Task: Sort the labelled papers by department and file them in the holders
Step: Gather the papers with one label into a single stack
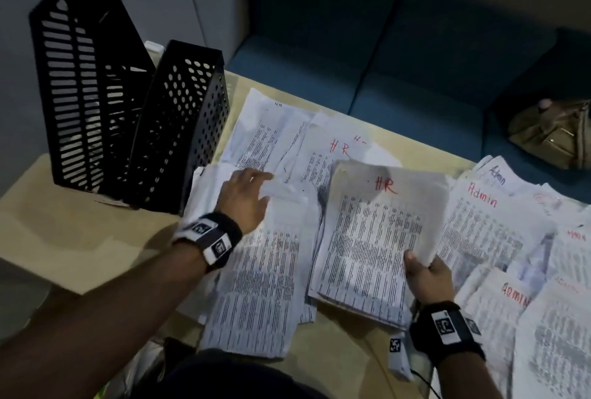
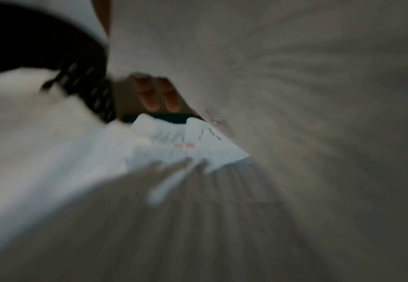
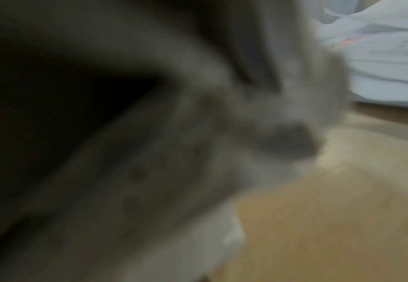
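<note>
Printed papers cover the beige table (image 1: 38, 232). My right hand (image 1: 427, 274) grips the lower right corner of a stack of papers marked HR (image 1: 374, 235) in red and lifts it off the pile. My left hand (image 1: 246, 197) lies on loose sheets (image 1: 256, 270) left of that stack, fingers stretched toward more HR sheets (image 1: 323, 149) behind. Papers marked Admin (image 1: 483, 203) spread to the right. Two black perforated file holders (image 1: 134, 107) stand upright at the back left. The left wrist view is blurred, showing two fingertips (image 2: 159, 95) over paper. The right wrist view shows only blur.
A blue sofa (image 1: 399, 56) runs behind the table, with an olive bag (image 1: 556, 136) on it at the right. The table's near left corner is bare wood.
</note>
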`<action>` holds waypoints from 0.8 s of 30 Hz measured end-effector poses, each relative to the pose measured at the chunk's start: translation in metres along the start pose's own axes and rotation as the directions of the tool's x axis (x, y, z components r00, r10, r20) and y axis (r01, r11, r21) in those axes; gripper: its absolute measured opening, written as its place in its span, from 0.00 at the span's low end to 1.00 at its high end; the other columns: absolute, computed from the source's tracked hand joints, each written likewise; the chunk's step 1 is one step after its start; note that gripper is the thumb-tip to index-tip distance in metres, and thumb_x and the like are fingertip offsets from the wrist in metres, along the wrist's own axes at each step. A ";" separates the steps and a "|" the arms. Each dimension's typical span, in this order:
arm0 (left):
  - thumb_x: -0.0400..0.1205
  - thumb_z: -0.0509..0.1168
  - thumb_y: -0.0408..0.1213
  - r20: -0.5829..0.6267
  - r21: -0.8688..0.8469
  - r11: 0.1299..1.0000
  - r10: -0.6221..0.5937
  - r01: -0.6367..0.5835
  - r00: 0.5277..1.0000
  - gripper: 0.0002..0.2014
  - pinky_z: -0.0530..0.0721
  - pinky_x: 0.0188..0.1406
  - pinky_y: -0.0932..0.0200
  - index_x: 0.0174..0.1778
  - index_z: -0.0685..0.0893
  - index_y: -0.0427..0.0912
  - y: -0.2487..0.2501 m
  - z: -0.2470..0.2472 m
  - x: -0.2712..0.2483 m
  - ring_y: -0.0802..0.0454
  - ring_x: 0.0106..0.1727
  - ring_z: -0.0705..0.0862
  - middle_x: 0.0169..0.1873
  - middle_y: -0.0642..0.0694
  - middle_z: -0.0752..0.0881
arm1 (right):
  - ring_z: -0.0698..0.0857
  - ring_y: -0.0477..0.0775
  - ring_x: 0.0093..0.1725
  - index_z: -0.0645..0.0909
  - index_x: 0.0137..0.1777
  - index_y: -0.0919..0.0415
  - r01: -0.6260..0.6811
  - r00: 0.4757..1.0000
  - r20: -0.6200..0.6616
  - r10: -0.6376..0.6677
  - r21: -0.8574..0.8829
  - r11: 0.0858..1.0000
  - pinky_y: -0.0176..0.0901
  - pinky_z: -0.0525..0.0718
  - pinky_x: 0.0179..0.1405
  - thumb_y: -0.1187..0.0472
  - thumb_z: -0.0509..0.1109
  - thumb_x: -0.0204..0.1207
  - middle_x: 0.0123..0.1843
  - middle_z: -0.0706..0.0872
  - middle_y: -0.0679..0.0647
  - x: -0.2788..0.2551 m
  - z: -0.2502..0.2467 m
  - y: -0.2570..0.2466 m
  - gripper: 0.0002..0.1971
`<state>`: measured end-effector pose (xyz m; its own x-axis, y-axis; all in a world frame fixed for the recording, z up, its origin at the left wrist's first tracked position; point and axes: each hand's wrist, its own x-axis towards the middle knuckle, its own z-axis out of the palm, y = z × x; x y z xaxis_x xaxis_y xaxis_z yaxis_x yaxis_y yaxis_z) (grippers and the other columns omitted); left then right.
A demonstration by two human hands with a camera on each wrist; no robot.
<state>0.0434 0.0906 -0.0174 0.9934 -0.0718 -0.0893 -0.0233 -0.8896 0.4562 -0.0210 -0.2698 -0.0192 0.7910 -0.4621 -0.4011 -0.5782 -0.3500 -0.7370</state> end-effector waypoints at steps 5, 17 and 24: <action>0.73 0.75 0.44 -0.139 -0.050 0.989 -0.147 0.141 0.979 0.35 0.68 0.73 0.45 0.75 0.71 0.47 -0.026 0.000 -0.069 0.44 0.72 0.68 0.71 0.45 0.73 | 0.80 0.58 0.38 0.80 0.54 0.68 -0.067 0.998 0.008 0.067 0.014 0.998 0.41 0.74 0.33 0.57 0.71 0.78 0.43 0.85 0.65 -0.005 0.012 0.016 0.13; 0.66 0.75 0.63 0.165 -0.099 0.764 -0.620 0.638 0.767 0.49 0.75 0.71 0.42 0.77 0.67 0.40 -0.063 0.008 -0.101 0.41 0.74 0.68 0.72 0.38 0.66 | 0.83 0.62 0.40 0.82 0.53 0.66 -0.007 1.000 0.017 0.009 -0.081 0.997 0.47 0.76 0.41 0.50 0.72 0.72 0.44 0.85 0.66 -0.018 0.029 0.006 0.19; 0.64 0.81 0.54 0.163 -0.094 0.688 -0.703 0.720 0.692 0.44 0.74 0.69 0.40 0.71 0.69 0.40 -0.047 0.012 -0.094 0.37 0.71 0.65 0.69 0.38 0.64 | 0.83 0.61 0.33 0.80 0.45 0.64 0.076 0.997 0.031 -0.071 -0.186 0.980 0.50 0.82 0.36 0.55 0.69 0.76 0.33 0.84 0.61 -0.032 0.044 0.018 0.10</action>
<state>-0.0501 0.1340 -0.0417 0.6859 0.5017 -0.5271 0.7098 -0.6209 0.3327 -0.0478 -0.2248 -0.0433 0.8359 -0.4105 -0.3645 -0.5439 -0.5291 -0.6514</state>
